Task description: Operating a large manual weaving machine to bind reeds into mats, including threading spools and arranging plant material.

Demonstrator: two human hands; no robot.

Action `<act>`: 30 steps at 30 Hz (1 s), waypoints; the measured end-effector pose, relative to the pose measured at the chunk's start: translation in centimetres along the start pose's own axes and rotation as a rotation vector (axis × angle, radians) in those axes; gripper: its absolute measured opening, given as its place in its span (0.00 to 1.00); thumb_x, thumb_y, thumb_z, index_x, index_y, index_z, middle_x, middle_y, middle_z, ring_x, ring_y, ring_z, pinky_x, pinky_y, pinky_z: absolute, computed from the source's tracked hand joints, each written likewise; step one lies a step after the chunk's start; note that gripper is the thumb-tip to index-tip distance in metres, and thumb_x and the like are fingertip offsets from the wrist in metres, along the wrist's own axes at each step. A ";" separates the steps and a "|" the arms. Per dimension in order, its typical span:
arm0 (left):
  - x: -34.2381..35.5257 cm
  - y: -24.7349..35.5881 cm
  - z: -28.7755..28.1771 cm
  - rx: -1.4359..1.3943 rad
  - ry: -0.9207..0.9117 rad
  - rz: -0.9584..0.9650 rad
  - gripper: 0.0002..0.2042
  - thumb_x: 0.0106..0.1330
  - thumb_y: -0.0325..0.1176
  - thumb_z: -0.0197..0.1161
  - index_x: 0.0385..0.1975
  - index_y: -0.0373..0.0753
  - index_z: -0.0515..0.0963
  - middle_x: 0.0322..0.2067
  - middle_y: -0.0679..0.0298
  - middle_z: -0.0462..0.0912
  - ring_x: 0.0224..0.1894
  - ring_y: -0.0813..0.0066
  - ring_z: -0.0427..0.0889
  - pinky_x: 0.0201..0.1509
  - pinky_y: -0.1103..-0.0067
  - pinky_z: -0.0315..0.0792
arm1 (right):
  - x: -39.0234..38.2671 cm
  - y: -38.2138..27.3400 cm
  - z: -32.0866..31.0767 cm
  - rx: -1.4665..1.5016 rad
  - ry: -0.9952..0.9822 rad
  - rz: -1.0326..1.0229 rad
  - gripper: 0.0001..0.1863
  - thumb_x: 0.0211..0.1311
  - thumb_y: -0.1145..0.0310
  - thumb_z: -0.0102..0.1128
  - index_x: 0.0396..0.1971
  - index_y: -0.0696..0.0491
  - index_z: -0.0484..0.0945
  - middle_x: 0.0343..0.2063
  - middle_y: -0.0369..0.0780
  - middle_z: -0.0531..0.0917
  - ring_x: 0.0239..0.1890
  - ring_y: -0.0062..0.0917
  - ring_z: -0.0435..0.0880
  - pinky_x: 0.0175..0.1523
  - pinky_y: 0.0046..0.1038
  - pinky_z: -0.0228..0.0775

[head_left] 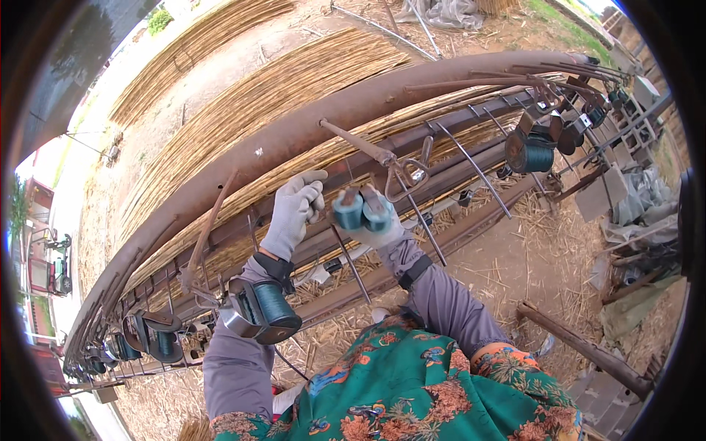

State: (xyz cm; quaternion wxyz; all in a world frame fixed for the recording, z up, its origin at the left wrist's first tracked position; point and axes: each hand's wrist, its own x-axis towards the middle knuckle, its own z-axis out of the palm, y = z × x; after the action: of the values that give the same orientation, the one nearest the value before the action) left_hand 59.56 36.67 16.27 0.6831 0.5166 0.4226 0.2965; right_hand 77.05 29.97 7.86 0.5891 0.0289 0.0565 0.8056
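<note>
My left hand (293,212), in a pale grey glove, is raised over the reed mat on the frame. Its fingers curl closed; what they hold, if anything, is too small to make out. Close to its right, my right hand (384,234), gloved too, grips a pair of teal twine spools (376,212) in a dark holder, slightly blurred. Another teal twine spool (275,303) hangs in a metal holder by my left forearm. A rusty rod with a bent wire loop (404,184) sticks out from the frame just right of the right hand.
A long rusty pipe (276,143) crosses the view, with thin metal rods (474,169) pointing toward me. More twine spools hang at right (529,153) and left (163,344). Reed bundles (257,92) lie beyond. A wooden post (585,345) juts in at lower right.
</note>
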 end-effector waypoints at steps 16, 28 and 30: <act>14.2 -5.9 1.0 1.033 0.323 0.588 0.14 0.58 0.30 0.57 0.44 0.42 0.80 0.36 0.48 0.83 0.42 0.52 0.82 0.47 0.61 0.74 | -19.8 -8.6 -5.6 -1.338 0.835 -0.283 0.10 0.63 0.69 0.62 0.40 0.59 0.78 0.34 0.37 0.83 0.37 0.17 0.81 0.44 0.21 0.75; 1.4 -3.6 10.1 1.573 -0.712 0.579 0.11 0.64 0.40 0.60 0.31 0.39 0.82 0.22 0.60 0.81 0.32 0.59 0.82 0.44 0.67 0.70 | -27.0 -8.0 -2.8 -1.466 0.659 -0.208 0.10 0.64 0.70 0.59 0.42 0.58 0.79 0.36 0.39 0.83 0.37 0.21 0.83 0.44 0.25 0.78; -0.7 -2.8 11.3 1.146 -0.633 0.348 0.16 0.68 0.45 0.58 0.28 0.38 0.83 0.18 0.65 0.78 0.27 0.65 0.80 0.42 0.71 0.70 | -22.8 -6.5 -3.3 -1.746 0.664 -0.234 0.11 0.67 0.67 0.56 0.43 0.57 0.78 0.36 0.39 0.82 0.36 0.22 0.84 0.42 0.25 0.78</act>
State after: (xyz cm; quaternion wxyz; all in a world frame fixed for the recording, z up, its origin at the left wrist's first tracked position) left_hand 69.07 30.11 15.04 0.3345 0.9196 0.2034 -0.0342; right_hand 89.78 9.98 4.21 0.4333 -0.6600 -0.3997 0.4657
